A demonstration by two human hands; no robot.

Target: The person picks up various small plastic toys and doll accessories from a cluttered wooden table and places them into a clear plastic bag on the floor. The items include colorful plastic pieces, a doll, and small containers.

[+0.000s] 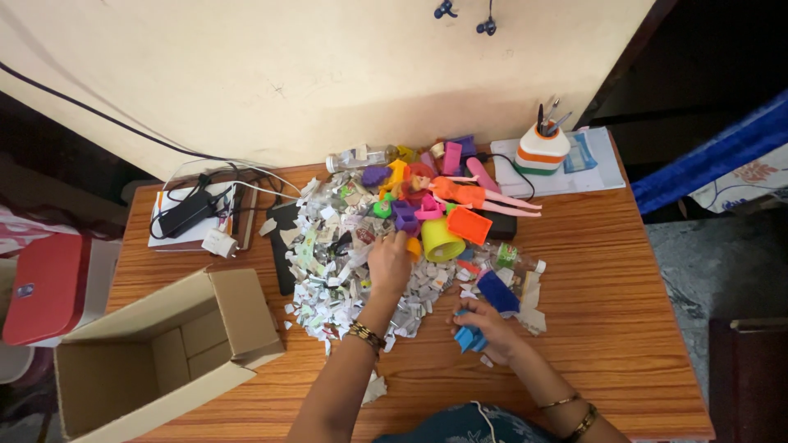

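Right hand (490,326) closed around a small blue plastic piece (470,337), at the near edge of the heap; left hand (389,261) pressed palm-down, fingers curled, into the paper scraps (328,271) mid-table, grip hidden. Wooden table (624,279) underneath, open cardboard box (156,353) at left, then doll (476,195), yellow cup (442,239), penholder (542,149).

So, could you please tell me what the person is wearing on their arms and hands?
Both arms are bare, with no sleeves showing. The left hand has a dark beaded bracelet with gold accents at the wrist. The right hand has two bangles further up the forearm, one thin and gold, one darker with gold. No rings or gloves can be made out.
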